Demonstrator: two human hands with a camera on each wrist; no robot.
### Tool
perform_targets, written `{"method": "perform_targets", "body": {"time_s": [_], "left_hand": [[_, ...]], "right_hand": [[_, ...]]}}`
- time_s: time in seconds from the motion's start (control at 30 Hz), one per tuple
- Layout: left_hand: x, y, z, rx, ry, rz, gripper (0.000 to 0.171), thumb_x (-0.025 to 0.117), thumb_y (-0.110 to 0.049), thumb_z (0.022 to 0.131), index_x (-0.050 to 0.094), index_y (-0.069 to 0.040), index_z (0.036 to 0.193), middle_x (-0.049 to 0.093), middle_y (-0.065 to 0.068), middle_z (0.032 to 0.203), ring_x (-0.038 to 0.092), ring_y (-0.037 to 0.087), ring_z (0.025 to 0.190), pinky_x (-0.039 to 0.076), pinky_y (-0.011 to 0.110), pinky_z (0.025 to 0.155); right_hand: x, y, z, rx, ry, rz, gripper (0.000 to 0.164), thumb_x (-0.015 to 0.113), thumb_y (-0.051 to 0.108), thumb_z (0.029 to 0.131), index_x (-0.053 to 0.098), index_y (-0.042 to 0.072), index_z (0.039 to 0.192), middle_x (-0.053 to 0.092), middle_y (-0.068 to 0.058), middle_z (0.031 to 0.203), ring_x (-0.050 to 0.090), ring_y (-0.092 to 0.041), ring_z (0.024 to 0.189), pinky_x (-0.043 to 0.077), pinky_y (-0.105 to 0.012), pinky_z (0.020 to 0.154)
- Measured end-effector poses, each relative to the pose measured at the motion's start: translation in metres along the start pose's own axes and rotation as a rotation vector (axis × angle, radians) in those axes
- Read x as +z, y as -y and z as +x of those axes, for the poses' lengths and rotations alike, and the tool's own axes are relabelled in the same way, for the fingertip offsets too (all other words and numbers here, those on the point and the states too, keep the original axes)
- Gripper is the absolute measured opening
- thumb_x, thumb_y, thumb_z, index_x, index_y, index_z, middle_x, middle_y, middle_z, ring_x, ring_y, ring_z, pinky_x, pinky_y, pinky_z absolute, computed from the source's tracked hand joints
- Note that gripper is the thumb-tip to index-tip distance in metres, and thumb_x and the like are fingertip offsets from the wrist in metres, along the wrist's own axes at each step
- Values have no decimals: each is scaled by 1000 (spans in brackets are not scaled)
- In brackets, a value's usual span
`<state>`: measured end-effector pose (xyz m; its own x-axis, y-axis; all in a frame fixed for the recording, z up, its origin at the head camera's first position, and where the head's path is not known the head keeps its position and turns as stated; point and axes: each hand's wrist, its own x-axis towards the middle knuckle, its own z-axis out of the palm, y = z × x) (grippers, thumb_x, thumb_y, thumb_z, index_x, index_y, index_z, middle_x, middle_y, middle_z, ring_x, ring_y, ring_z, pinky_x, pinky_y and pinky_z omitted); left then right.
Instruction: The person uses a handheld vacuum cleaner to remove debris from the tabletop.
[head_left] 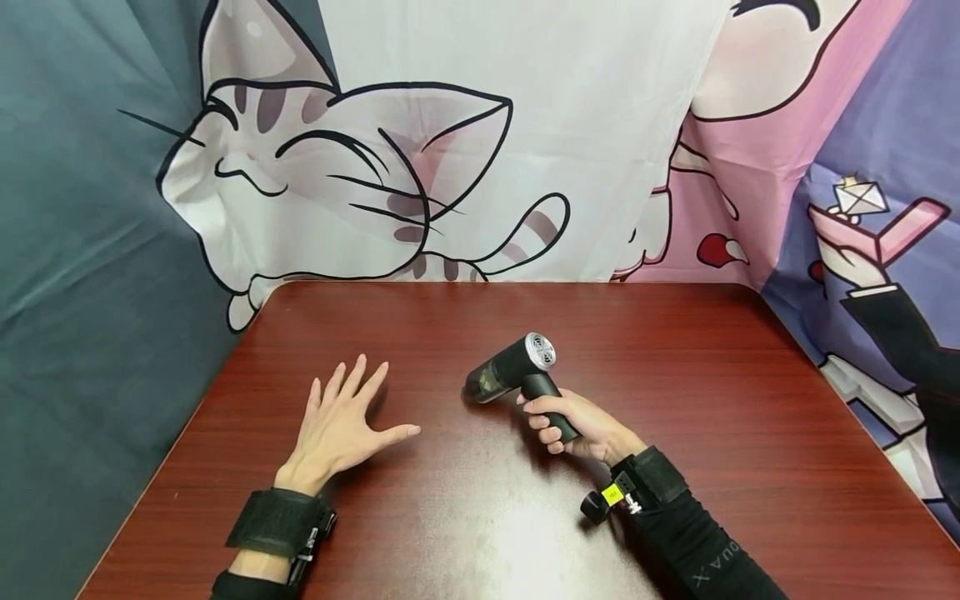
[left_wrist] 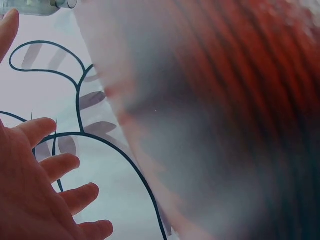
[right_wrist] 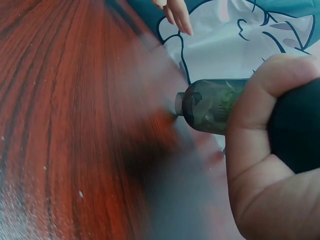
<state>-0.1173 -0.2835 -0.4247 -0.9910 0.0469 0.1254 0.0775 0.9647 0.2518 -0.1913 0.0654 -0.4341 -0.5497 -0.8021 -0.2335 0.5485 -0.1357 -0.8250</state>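
Observation:
My right hand (head_left: 588, 429) grips the handle of a small black handheld vacuum (head_left: 506, 371) around the middle of the table. A silver vented cap faces away to the right, and the nozzle end points left and down, close over the wood. In the right wrist view, the vacuum's clear chamber (right_wrist: 212, 106) holds some greenish bits, and a short nozzle sticks out of its end. Off to the left, my left hand (head_left: 337, 429) holds nothing; its fingers are spread wide, palm down above the table.
The reddish-brown wooden table (head_left: 420, 517) carries a bright glare near its front. Small pale specks (right_wrist: 81, 194) dot the wood in the right wrist view. Behind the table hangs a curtain (head_left: 570, 142) with cartoon cats. Black straps with cameras wrap both wrists.

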Motion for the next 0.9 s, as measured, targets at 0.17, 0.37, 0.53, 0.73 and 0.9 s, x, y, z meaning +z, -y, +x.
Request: {"method": "perform_targets", "body": {"time_s": [0.17,0.37,0.53,0.73,0.9], "left_hand": [[1,-1,-1,1,6,-8,109,53,-87,70,34,-20,153,22,16,160,16,45,145,4,64,115],[1,-2,-2,2,2,-13,108,54,-86,70,34,-21,153,22,16,160,16,45,145,4,64,114],[1,-4,-1,7,-1,-9,107,54,-86,70,34,-21,153,22,16,160,17,44,145,4,65,114],[1,-6,1,16,1,-4,108,54,-86,70,34,-21,153,22,17,160,17,45,145,4,65,114],[2,-8,1,14,0,0,108,54,-86,70,34,-20,153,22,17,160,17,45,145,4,65,114]], "right_hand": [[0,-1,-6,1,50,58,14,43,11,102,45,9,116,42,6,72,40,-1,52,35,-15,48],[-1,-2,-18,-3,139,251,15,38,15,105,47,13,118,44,7,73,42,-1,54,34,-15,51],[-2,-5,-28,-42,259,372,21,30,14,107,49,15,116,41,7,74,34,-3,56,32,-14,53],[-3,-7,-38,-129,335,493,25,28,22,108,48,14,121,35,6,74,33,-3,58,31,-14,54],[-7,-8,-43,-157,420,524,30,25,27,108,44,13,126,31,6,75,31,-3,58,32,-14,54]]}}
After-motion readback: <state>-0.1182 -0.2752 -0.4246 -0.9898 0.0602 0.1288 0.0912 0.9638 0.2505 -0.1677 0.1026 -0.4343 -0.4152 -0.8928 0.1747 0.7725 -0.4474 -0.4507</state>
